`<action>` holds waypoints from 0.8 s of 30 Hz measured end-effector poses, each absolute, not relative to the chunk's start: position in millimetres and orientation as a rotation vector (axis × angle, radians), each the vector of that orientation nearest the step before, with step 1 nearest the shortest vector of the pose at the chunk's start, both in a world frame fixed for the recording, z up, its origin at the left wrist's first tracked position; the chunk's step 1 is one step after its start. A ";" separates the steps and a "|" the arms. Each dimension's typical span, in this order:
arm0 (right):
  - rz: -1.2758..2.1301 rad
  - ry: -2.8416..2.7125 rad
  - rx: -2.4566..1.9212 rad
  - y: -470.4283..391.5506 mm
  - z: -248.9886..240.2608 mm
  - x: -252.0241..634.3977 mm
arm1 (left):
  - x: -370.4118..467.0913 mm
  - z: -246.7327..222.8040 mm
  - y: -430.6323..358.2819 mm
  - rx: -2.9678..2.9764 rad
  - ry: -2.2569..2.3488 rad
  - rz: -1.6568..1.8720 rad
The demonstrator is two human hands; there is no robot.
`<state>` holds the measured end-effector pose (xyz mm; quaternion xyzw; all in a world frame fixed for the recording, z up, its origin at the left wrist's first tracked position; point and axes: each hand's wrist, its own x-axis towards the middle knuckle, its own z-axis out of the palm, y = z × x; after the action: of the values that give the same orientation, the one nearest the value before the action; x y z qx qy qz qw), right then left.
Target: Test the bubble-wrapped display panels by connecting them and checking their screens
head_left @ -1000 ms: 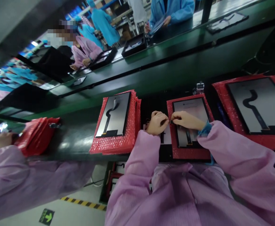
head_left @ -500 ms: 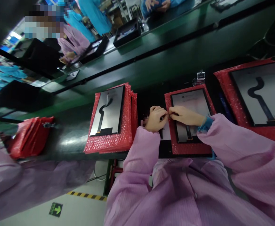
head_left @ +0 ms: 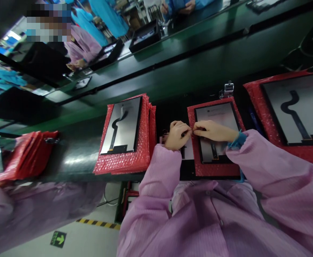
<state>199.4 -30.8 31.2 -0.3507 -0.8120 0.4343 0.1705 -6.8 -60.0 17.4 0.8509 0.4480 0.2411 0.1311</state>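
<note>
My left hand is closed at the left edge of a red bubble-wrap bag, its thumb and fingertips pinched together. My right hand meets it fingertip to fingertip, also pinched, reaching over a display panel that lies on the bag. Whatever the fingertips hold is too small or hidden to name. The panel has a grey back and a dark flex cable, partly covered by my right hand. A blue wrist strap circles my right wrist. Under my left hand a pale flat piece shows in part.
To the left, a display panel lies on stacked red bubble bags; another panel lies on red bags at the right. A metal clip stands behind. More red bags lie far left beside a co-worker's sleeve.
My hands stay pinched together in almost the same place. At far left, the co-worker's arm has shifted toward the red bags. The view has moved slightly.
</note>
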 end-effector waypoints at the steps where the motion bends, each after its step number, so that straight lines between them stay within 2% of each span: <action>1: 1.305 -2.283 -1.009 -30.2 34.8 203.1 | -6.4 16.2 -59.6 2.433 1.320 0.781; 4: 1.511 -2.165 -0.997 -26.0 45.9 220.3 | -6.0 12.5 -58.3 2.167 1.494 1.213; 6: 1.513 -2.023 -1.025 -20.1 49.5 234.2 | -5.9 11.6 -59.1 1.920 1.629 1.582; 8: 1.294 -1.907 -1.189 -11.5 47.1 247.1 | -4.4 13.1 -63.9 1.794 1.719 1.861; 10: 0.879 -1.854 -1.453 -1.7 39.3 257.2 | 1.2 16.4 -75.4 1.892 1.764 1.945; 12: 0.456 -1.818 -1.703 7.0 29.2 263.9 | 13.0 18.8 -94.3 2.135 1.732 1.802; 14: 0.232 -1.781 -1.886 13.7 20.1 267.8 | 30.0 16.9 -118.8 2.371 1.594 1.499; 18: 0.214 -1.760 -2.006 22.8 9.2 273.4 | 62.2 -2.1 -164.4 2.546 1.381 0.908; 24: 0.366 -1.713 -1.956 35.7 0.3 282.7 | 71.2 -24.9 -181.5 2.414 1.408 0.799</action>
<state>282.7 35.7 0.3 -0.7203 -0.6307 0.1348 0.2552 71.2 -181.5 -24.9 0.8247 0.4812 0.2731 0.1172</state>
